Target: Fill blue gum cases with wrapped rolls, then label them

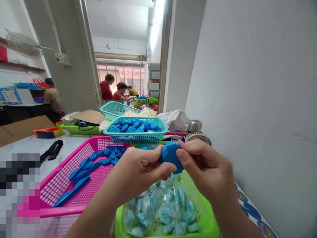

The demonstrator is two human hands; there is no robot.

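Note:
Both my hands hold one small blue plastic piece [170, 155] up in front of me. My left hand [140, 170] pinches its left side and my right hand [204, 165] grips its right side with thumb and fingers. Right below them a green basket [207, 220] is filled with blue pieces sealed in clear bags [162, 210]. To the left lies a pink basket [58, 185] with loose blue pieces [92, 163] spread over its floor. Behind it a teal basket [136, 136] is heaped with more blue pieces.
A grey wall runs close along the right. At the back stand an empty teal basket [116, 109], a green tray [76, 129], cardboard [90, 116], a small fan [198, 137] and a black strap [52, 150]. Several people sit beyond the doorway; another person stands far left.

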